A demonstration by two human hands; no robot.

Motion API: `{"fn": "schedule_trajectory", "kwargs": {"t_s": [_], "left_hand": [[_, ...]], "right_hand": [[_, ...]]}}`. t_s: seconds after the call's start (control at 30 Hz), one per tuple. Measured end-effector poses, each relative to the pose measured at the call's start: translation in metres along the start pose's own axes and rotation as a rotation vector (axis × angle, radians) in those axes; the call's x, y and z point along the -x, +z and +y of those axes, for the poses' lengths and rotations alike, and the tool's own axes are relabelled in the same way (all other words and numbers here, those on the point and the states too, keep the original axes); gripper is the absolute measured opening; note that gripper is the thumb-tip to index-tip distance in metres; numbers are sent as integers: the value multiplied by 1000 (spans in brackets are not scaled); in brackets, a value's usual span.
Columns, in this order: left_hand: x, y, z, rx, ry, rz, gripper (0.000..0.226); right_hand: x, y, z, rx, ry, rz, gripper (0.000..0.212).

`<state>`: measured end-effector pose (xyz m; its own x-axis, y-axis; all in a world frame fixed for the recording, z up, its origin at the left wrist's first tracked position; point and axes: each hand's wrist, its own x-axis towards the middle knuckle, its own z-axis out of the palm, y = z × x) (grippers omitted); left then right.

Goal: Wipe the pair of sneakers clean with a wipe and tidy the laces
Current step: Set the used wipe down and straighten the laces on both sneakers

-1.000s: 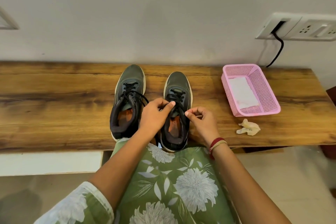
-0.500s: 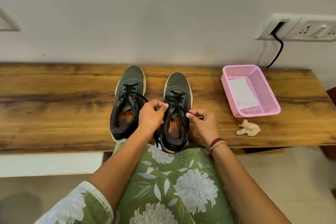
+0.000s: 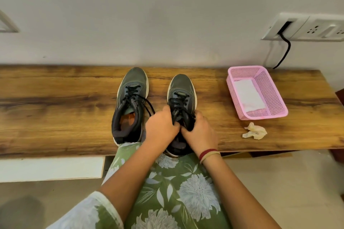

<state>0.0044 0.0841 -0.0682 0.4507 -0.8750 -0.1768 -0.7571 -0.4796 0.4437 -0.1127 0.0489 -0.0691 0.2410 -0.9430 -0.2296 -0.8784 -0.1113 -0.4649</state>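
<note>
Left grip [image 3: 161, 130], right grip [image 3: 202, 132] apparently pinch laces [image 3: 180, 102].

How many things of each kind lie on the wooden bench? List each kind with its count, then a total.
Sneakers: 2, left sneaker and right sneaker
Baskets: 1, pink basket
Wipes: 2, flat wipe in the basket, crumpled wipe beside it
Total: 5

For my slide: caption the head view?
Left hand and right hand grip laces of the right sneaker on a bench.
</note>
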Motion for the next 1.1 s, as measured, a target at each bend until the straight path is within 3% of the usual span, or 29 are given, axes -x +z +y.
{"fn": "schedule_trajectory", "kwargs": {"t_s": [0.13, 0.27, 0.37, 0.73, 1.1], "left_hand": [[-11, -1, 6, -130, 8, 11, 32], [-14, 1, 1, -137, 33, -3, 28], [-13, 3, -6, -9, -20, -9, 23], [-10, 8, -6, 161, -63, -3, 21], [-18, 21, 26, 414, -36, -30, 56]], "right_hand": [[-7, -4, -13, 210, -27, 83, 38], [-11, -8, -9, 157, -39, 71, 26], [-12, -13, -3, 115, -37, 75, 20], [-18, -14, 11, -24, -58, 37, 26], [-40, -35, 24, 30, -10, 111, 19]]}}
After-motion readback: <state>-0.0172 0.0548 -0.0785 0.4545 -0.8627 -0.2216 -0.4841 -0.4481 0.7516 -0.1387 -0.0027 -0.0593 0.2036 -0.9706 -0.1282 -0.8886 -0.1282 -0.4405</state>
